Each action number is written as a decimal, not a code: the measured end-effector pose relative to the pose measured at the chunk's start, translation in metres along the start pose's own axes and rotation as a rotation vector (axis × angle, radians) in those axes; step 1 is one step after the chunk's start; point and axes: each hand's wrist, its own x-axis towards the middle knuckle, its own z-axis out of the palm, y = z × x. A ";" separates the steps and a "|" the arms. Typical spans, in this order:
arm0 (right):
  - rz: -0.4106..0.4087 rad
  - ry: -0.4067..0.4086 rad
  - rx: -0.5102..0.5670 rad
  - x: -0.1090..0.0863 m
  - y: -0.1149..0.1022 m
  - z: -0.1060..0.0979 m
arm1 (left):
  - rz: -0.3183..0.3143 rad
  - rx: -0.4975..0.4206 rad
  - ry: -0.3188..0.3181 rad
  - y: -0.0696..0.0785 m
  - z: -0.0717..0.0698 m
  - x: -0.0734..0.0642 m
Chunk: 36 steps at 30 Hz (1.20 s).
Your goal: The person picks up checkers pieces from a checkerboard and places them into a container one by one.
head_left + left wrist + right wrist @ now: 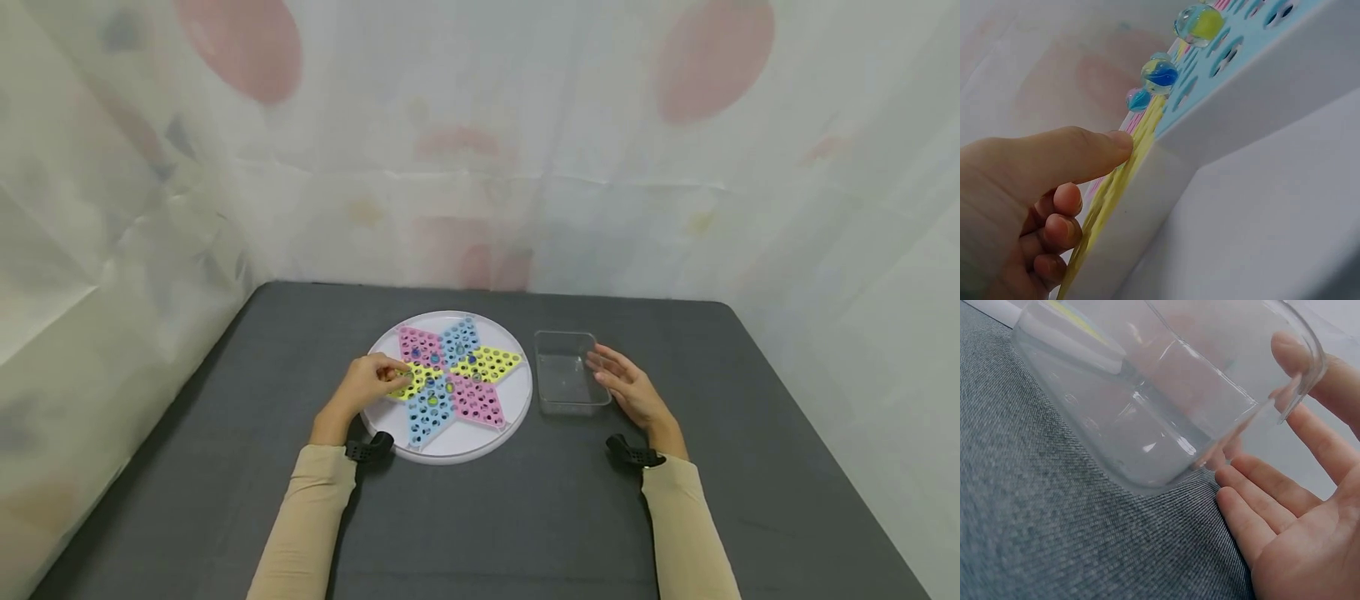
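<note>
A round white Chinese checkers board (480, 444) lies on the table, its star of pink, yellow and blue points full of holes. Several glass marbles (1160, 76) sit around the star's middle. My left hand (375, 377) is at the yellow point on the board's left, thumb and index finger together over a mostly hidden glass marble (407, 375); the other fingers curl in. At the right, my right hand (632, 390) holds the near-side rim of a clear plastic box (1147, 437), thumb at the rim and fingers along the outside wall. No marbles show in the box.
Under everything is a dark grey cloth-covered table (495, 525). A pale patterned curtain (480, 167) hangs behind it and along both sides. Each wrist wears a black strap (369, 448). The box stands just right of the board.
</note>
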 end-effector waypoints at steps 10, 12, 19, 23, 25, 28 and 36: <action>-0.004 -0.009 0.010 0.000 0.002 -0.002 | -0.014 -0.004 0.009 0.000 -0.001 0.000; 0.004 -0.009 0.019 0.001 0.001 -0.001 | -0.010 -0.003 0.012 -0.001 -0.002 0.001; 0.015 0.015 0.017 0.002 -0.001 -0.002 | -0.005 -0.011 0.019 0.002 -0.003 0.003; 0.012 0.008 0.022 0.000 -0.001 -0.003 | -0.015 -0.013 0.012 0.003 -0.003 0.002; 0.012 0.005 0.024 -0.001 -0.001 -0.003 | -0.015 -0.013 0.012 0.003 -0.002 0.002; 0.012 0.003 0.023 -0.001 -0.001 -0.003 | -0.011 -0.014 0.015 0.004 -0.002 0.001; 0.017 0.008 0.011 -0.002 -0.001 -0.001 | -0.002 -0.052 -0.005 0.011 -0.002 0.001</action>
